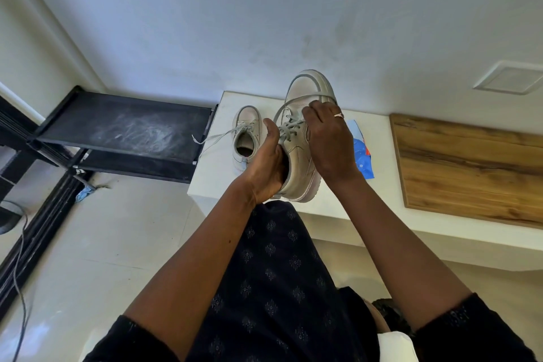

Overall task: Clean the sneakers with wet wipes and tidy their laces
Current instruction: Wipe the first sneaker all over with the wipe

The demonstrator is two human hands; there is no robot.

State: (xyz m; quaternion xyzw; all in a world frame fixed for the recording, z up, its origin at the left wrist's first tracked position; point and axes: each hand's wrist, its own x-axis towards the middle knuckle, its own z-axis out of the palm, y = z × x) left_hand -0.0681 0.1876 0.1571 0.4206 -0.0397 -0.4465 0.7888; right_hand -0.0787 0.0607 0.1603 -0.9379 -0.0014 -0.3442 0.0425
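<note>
Above the near left edge of the white tabletop point(379, 132), lifted clear of it: held sneaker point(299, 161), pale grey, thick-soled, toe pointing away and tilted upward. Judged fairly light for its bulk. The sole looks stiff and the upper padded and yielding, so the collar and heel are the firm places to take hold.

Second sneaker point(248, 126): stands upright near the far left corner, opening toward the person.

Left hand point(266, 167): fingers tucked into the held shoe's opening, thumb outside beside the tongue, carrying it.

Right hand point(329, 138): fingers curled over the lacing, pinching the lace point(305, 97), which arcs in a slack loop across the toe.

Wet-wipe pack point(363, 156): blue, flat, toward the middle of the tabletop, partly hidden behind the right hand. Judged soft and light.

Lace, handling: limp and flat, likely to slide through eyelets. Best gripped close to an eyelet.

Loose lace point(214, 137) of the second sneaker: trails past the left edge.
</note>
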